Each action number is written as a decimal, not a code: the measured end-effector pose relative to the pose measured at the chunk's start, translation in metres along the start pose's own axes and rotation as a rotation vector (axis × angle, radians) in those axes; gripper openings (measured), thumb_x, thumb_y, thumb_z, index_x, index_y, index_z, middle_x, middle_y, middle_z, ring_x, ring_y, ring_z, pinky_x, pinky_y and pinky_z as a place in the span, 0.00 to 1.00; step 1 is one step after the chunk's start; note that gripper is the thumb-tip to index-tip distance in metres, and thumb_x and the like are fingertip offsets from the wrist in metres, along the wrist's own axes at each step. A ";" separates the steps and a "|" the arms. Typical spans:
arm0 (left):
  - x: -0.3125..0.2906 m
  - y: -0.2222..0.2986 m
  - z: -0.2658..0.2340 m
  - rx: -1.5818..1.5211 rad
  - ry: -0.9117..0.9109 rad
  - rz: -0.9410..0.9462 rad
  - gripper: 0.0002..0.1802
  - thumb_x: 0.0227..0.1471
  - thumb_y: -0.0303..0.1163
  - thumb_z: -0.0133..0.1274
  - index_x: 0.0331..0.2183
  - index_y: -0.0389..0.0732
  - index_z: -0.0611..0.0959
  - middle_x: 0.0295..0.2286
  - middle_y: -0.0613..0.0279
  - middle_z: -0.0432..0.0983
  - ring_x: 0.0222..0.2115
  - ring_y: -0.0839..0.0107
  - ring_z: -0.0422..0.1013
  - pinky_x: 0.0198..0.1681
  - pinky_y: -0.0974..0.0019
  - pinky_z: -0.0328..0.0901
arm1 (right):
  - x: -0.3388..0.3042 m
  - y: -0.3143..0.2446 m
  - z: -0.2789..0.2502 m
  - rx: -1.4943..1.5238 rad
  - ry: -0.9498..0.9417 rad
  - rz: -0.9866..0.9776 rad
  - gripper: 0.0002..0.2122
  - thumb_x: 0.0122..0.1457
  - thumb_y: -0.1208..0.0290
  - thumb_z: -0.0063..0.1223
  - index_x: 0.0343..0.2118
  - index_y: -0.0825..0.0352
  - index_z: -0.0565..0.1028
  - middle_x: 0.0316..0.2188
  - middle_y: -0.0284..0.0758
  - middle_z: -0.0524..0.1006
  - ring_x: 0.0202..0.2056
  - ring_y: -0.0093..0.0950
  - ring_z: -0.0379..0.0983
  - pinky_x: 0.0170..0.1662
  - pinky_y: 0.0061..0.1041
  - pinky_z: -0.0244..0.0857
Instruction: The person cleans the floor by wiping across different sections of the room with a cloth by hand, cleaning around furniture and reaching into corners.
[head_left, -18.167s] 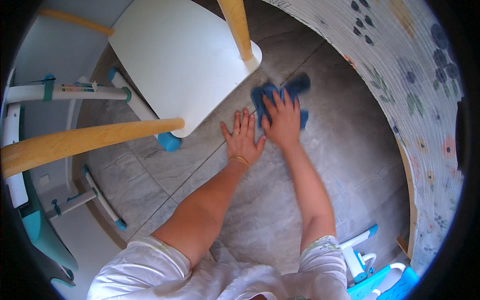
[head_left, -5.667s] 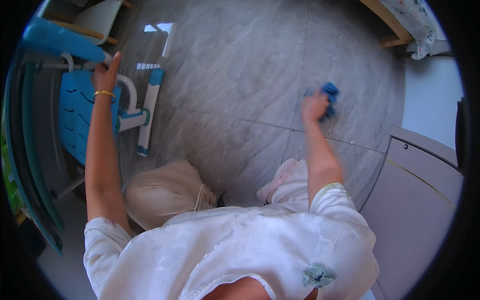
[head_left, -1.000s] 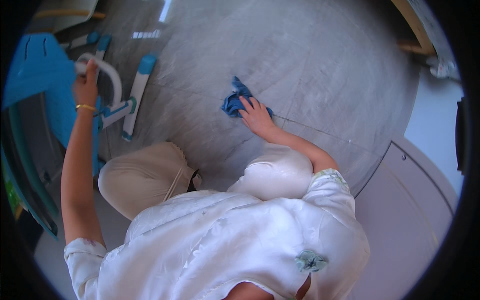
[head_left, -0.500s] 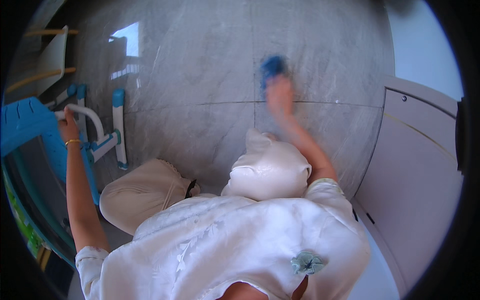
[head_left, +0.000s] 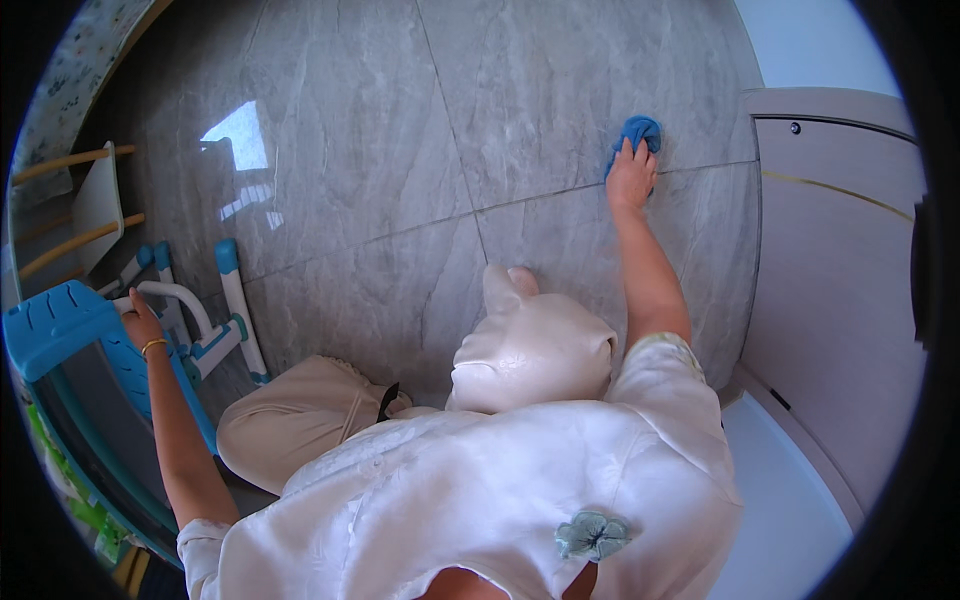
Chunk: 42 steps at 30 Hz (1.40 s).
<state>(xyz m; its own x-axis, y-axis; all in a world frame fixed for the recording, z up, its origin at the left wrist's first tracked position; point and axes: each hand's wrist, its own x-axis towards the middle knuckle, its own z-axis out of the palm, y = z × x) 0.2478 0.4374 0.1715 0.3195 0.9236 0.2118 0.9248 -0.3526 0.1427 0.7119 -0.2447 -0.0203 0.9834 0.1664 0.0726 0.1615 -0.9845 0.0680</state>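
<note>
A crumpled blue cloth lies against the grey tiled floor. My right hand is closed over it and presses it down just beyond a tile joint, with the arm stretched forward. At the left, my left hand is wrapped round the white tube of a blue and white folding step stool. The stool stands on the floor with its white legs and blue feet showing. My left palm is mostly hidden behind the fingers and the stool's tube.
To the right stands a pale cabinet with a small round lock. A white rack with wooden rods is at the far left. My bent knees in beige trousers are close in front of me. Window light reflects off the tiles.
My right hand has moved the blue cloth to the right across the floor, toward the cabinet. My left hand keeps its hold on the stool. The view has turned slightly.
</note>
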 end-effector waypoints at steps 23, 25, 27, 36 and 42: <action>0.008 -0.016 0.009 0.017 0.097 0.101 0.39 0.53 0.65 0.35 0.17 0.33 0.68 0.10 0.52 0.59 0.09 0.64 0.54 0.12 0.57 0.45 | -0.154 0.074 -0.019 0.486 0.369 0.448 0.19 0.60 0.68 0.40 0.53 0.71 0.64 0.52 0.57 0.60 0.52 0.53 0.55 0.56 0.43 0.47; 0.003 -0.003 0.004 -0.011 0.132 0.137 0.39 0.53 0.65 0.34 0.16 0.35 0.67 0.09 0.55 0.56 0.09 0.65 0.53 0.13 0.57 0.44 | -0.225 0.068 0.003 0.417 0.209 0.899 0.21 0.61 0.64 0.37 0.53 0.72 0.64 0.50 0.59 0.62 0.47 0.52 0.59 0.53 0.43 0.50; 0.005 -0.007 0.005 0.067 0.128 0.112 0.38 0.53 0.65 0.34 0.14 0.37 0.64 0.08 0.58 0.51 0.09 0.66 0.51 0.13 0.58 0.42 | -0.270 0.049 0.032 0.205 -0.186 1.265 0.22 0.59 0.62 0.39 0.53 0.71 0.64 0.47 0.57 0.63 0.44 0.48 0.62 0.50 0.44 0.53; -0.001 0.006 0.015 0.097 0.124 0.165 0.41 0.52 0.66 0.33 0.14 0.34 0.67 0.08 0.56 0.55 0.08 0.63 0.53 0.10 0.58 0.44 | -0.024 -0.002 0.040 0.343 -0.099 0.953 0.24 0.53 0.66 0.46 0.54 0.65 0.63 0.49 0.49 0.62 0.49 0.50 0.59 0.50 0.42 0.57; 0.030 -0.048 -0.004 0.496 -0.010 0.004 0.43 0.50 0.67 0.34 0.21 0.31 0.74 0.13 0.48 0.67 0.11 0.61 0.62 0.11 0.54 0.51 | -0.067 0.078 0.021 0.887 0.460 0.701 0.20 0.52 0.73 0.43 0.50 0.72 0.66 0.49 0.54 0.62 0.50 0.47 0.59 0.55 0.39 0.52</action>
<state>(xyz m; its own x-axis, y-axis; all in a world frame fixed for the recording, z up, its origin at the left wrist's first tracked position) 0.2116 0.4811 0.1748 0.3233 0.9245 0.2018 0.9096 -0.2449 -0.3357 0.6606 -0.3340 -0.0409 0.7881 -0.5892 0.1781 -0.2153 -0.5349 -0.8170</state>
